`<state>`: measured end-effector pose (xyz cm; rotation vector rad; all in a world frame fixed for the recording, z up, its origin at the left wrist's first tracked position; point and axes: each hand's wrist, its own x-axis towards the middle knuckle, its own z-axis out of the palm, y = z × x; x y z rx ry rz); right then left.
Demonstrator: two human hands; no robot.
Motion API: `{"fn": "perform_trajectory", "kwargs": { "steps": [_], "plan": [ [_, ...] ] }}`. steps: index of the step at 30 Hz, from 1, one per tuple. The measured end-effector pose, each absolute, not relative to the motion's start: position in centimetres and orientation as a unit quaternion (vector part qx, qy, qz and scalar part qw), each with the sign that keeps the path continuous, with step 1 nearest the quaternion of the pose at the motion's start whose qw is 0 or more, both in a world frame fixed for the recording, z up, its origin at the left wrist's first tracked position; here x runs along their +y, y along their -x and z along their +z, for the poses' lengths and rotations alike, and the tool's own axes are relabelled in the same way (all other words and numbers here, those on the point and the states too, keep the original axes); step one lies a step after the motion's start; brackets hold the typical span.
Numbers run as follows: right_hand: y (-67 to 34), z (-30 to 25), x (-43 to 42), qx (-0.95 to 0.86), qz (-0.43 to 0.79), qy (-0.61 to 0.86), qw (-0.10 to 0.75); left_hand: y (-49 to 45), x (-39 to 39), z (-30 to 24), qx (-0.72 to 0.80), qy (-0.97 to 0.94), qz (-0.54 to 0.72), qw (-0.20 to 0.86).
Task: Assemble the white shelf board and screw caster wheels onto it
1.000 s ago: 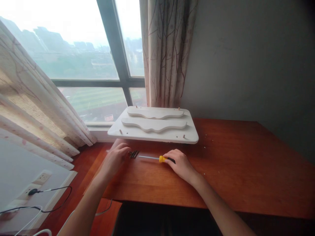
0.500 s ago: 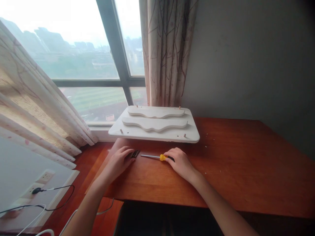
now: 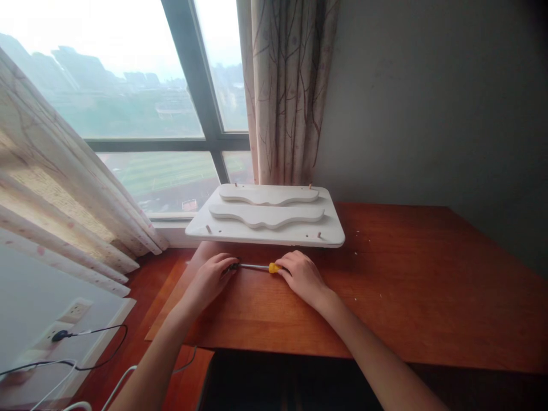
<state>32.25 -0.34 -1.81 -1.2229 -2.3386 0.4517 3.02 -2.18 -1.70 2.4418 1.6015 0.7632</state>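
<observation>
My right hand [image 3: 301, 274] is closed round the handle of a screwdriver [image 3: 256, 266], with the yellow end of the handle showing ahead of the fingers. Its metal shaft points left along the table, and the tip reaches the small dark screw-like pieces [image 3: 233, 266] by my left hand. My left hand [image 3: 213, 277] rests on the table with its fingers curled over these pieces, partly hiding them. Just beyond both hands lies a white board [image 3: 197, 228] with wooden pegs standing near its corners. Two white wavy-edged boards [image 3: 266, 216] lie flat on it.
The reddish-brown wooden table [image 3: 411, 285] stretches far to the right, with small white crumbs on it. A window [image 3: 149, 188] and curtains [image 3: 286, 103] stand behind. At lower left are a wall socket [image 3: 75, 311] and loose cables [image 3: 122, 342].
My right hand has moved left with the screwdriver, bringing its tip from a short gap up to the dark pieces. My left hand's fingers now cover more of those pieces.
</observation>
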Motion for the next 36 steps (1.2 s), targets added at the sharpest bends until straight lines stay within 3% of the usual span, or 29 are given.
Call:
{"fn": "perform_trajectory", "kwargs": {
  "steps": [36],
  "plan": [
    [-35.0, -2.5, -1.0, -0.835, 0.184, 0.459, 0.243, -2.2, -2.5, -2.5, 0.55, -0.803, 0.228, 0.02]
  ]
}}
